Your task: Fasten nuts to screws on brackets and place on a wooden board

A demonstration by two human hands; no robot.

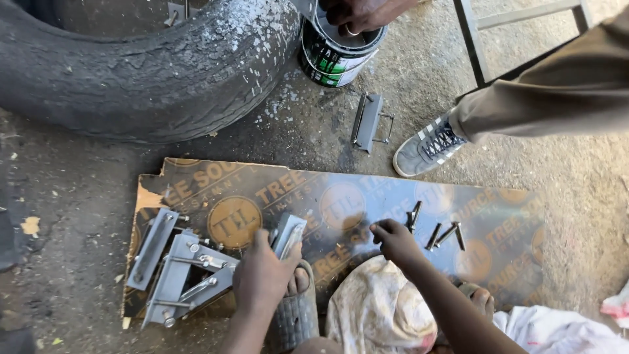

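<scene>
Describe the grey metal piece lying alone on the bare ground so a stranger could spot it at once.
Start at the big worn tyre and the paint can beside it. Just below the can, above the printed brown board, lies a grey metal bracket with wire handles. Unlike the other grey brackets, it sits off the board, on the dirt.

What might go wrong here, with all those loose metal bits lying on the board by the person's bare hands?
The small dark bolts lie loose on the brown printed board near the right hand; a nudge might roll them into the dirt. The left hand grips a grey metal bracket whose edges may nick bare skin. Another person's grey sneaker stands close and might kick the board.
</scene>
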